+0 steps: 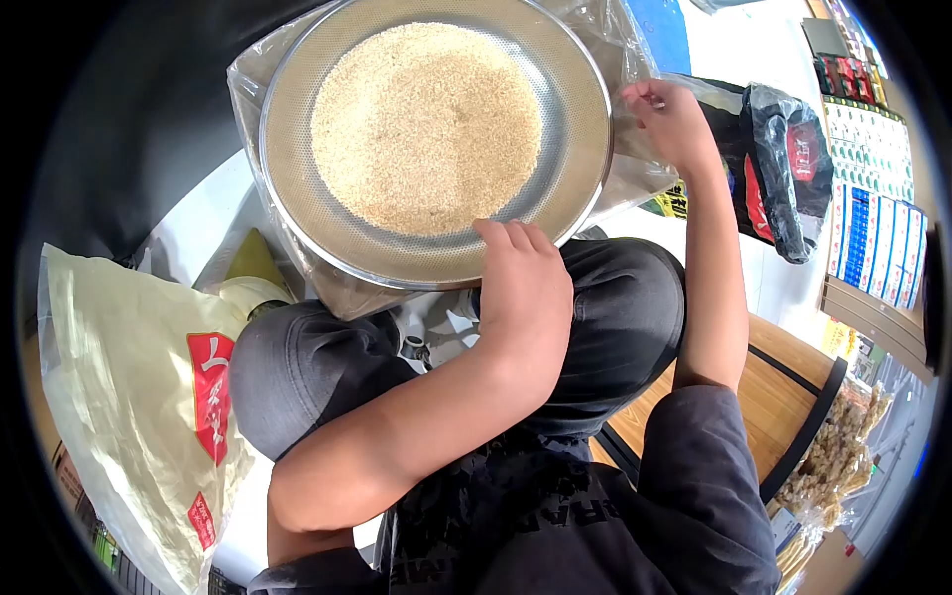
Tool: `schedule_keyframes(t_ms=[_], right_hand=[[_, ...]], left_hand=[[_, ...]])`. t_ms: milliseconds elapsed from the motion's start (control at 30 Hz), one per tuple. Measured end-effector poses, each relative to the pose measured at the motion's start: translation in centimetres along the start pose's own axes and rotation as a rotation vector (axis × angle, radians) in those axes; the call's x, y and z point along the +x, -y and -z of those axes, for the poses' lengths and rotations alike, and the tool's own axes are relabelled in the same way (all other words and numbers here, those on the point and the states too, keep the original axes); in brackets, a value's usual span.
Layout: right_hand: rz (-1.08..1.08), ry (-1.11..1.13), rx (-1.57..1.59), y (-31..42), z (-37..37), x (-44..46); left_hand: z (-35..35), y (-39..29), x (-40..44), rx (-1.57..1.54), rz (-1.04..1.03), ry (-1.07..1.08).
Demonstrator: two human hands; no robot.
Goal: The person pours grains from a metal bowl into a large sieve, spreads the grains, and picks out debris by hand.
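A round perforated metal sieve basin (288, 188) sits in front of my knees, with a wide layer of small pale beige grains (426, 129) in it. My left hand (526, 268) is on the near rim, its fingers curled over the edge and their tips close to the grains; the thumb is hidden. Beyond the right rim, my right hand (666, 121) is raised with thumb and fingers drawn together. Whatever it may pinch is too small to name. Clear plastic bag (635, 183) spreads under and around the basin, close behind my right hand.
On the left stands a large pale translucent bag (139, 367) with red labels. A black printed bag (778, 164) lies at the right, near shelves of boxed goods (873, 238). A wooden stool or table top (773, 387) is beside my right arm, with packaged dried goods (838, 446) beyond.
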State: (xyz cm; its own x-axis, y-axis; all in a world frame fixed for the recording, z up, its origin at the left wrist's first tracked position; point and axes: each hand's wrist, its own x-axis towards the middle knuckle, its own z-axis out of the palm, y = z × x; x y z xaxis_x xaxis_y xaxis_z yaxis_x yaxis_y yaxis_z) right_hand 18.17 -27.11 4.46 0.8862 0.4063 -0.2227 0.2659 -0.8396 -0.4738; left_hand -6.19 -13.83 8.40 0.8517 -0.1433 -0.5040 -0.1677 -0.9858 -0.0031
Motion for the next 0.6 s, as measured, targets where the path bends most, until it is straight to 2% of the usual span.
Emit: schedule_keyframes(t_ms=[233, 400, 467, 500, 567, 600], right_hand=[[-0.060, -0.113, -0.082, -1.3, -0.5, 1.3], [0.084, -0.205, -0.072, 2.3, -2.1, 1.7], [0.269, -0.129, 0.011, 5.3, -4.0, 1.5], [0.275, -0.119, 0.016, 6.8, -5.2, 1.4], [0.563, 0.070, 0.006, 9.6, -7.9, 0.9], [0.566, 0.078, 0.009, 10.8, -9.2, 0.8]], left_hand=[[-0.1, -0.4, 0.2, -0.005, 0.018, -0.005], [0.9, -0.2, 0.0, -0.008, -0.027, 0.045], [0.7, -0.3, 0.1, -0.018, -0.021, 0.028], [0.7, -0.3, 0.1, -0.023, -0.012, 0.036], [1.2, 0.0, 0.0, 0.014, -0.053, 0.074], [1.1, 0.1, -0.1, 0.012, -0.060, 0.060]])
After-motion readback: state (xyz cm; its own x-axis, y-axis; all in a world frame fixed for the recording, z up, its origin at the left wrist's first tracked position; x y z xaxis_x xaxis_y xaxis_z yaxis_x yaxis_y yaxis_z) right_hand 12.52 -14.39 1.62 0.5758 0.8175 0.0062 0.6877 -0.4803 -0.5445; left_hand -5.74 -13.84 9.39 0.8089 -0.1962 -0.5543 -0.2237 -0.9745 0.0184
